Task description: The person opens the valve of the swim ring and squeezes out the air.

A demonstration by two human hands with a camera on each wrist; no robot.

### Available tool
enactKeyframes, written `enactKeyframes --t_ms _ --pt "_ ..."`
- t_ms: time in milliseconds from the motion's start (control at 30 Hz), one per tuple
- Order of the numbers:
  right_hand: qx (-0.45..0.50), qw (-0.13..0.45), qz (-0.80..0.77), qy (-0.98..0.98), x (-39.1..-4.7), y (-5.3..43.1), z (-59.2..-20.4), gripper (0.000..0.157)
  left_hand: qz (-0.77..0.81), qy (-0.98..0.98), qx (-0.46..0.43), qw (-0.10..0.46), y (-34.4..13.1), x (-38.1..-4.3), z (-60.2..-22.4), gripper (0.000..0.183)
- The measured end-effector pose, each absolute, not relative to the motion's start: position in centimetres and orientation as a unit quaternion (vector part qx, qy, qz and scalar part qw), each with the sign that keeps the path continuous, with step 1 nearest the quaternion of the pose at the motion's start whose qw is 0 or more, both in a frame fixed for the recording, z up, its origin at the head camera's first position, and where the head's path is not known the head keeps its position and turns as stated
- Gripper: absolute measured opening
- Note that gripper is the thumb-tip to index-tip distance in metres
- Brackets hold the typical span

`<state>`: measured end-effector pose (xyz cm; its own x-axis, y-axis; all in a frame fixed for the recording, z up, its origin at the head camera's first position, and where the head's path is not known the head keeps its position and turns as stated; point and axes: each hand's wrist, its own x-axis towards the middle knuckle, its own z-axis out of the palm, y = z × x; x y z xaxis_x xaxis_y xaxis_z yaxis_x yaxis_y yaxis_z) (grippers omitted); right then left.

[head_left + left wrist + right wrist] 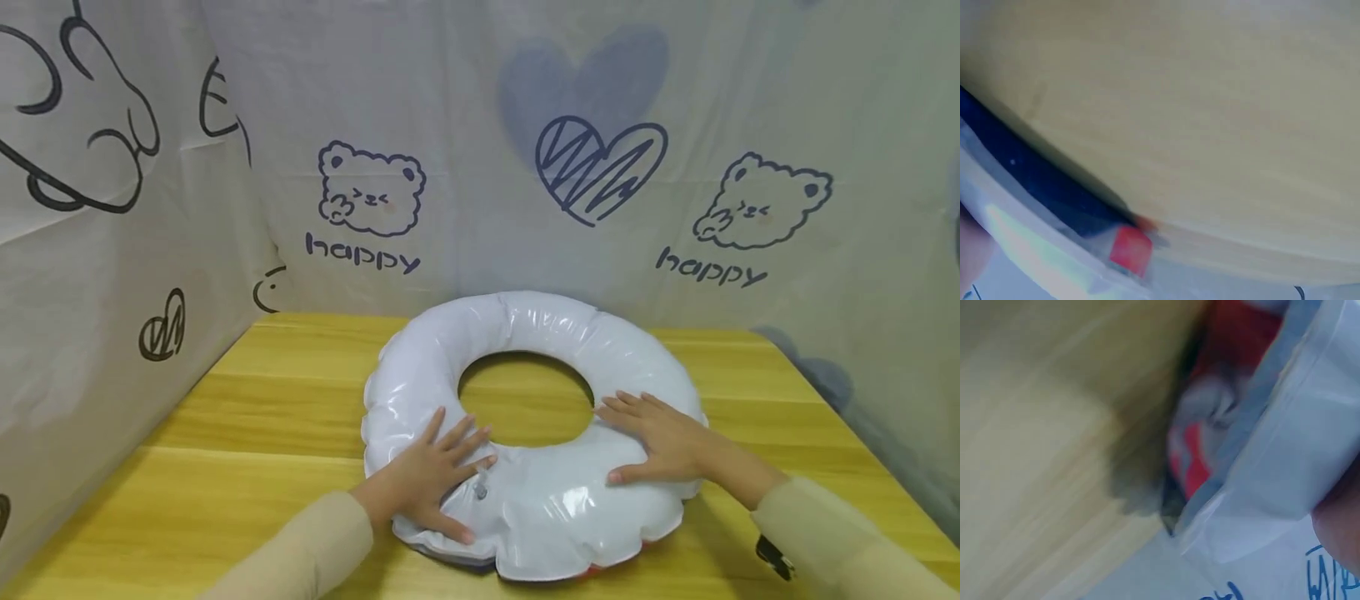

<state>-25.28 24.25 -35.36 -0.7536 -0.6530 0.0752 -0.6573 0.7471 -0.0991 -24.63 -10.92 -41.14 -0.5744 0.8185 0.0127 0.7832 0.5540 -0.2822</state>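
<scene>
A white inflatable swim ring [558,500] lies on the wooden table, glossy and puffed up, with puckered seams and its round hole toward the back. My left hand [429,477] rests on its front left part with fingers spread. Beside those fingers sits a small clear valve [481,488]. On the right part of the ring lies my right hand [666,442], fingers stretched toward the hole. In the left wrist view the underside shows a dark blue band [1035,178] and a red patch [1130,251]. Red and white print [1210,425] shows under the edge in the right wrist view.
The yellow wooden table [247,400] extends around the ring. A pale cloth [480,225] with bear and heart drawings hangs behind it and along the left and right sides. A small black object [775,557] shows at the right sleeve.
</scene>
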Motion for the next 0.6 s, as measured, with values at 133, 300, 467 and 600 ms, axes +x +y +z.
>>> enactKeyframes --t_ms 133,300,467,600 --pt "0.351 -0.003 0.065 -0.934 -24.4 24.4 -36.0 0.083 0.119 -0.883 -0.446 0.088 -12.0 -25.4 -40.7 0.100" --pt "0.355 -0.005 0.058 -0.933 -23.2 23.9 -36.3 0.082 0.129 -0.904 -0.399 0.088 -13.5 -26.1 -39.5 0.111" --pt "0.380 0.003 0.053 -0.924 -22.6 23.3 -36.4 0.079 0.114 -0.925 -0.354 0.083 -15.5 -26.6 -39.1 0.113" --pt "0.408 0.015 0.055 -0.911 -22.4 22.7 -36.5 0.076 0.098 -0.934 -0.331 0.093 -16.9 -27.2 -39.3 0.114"
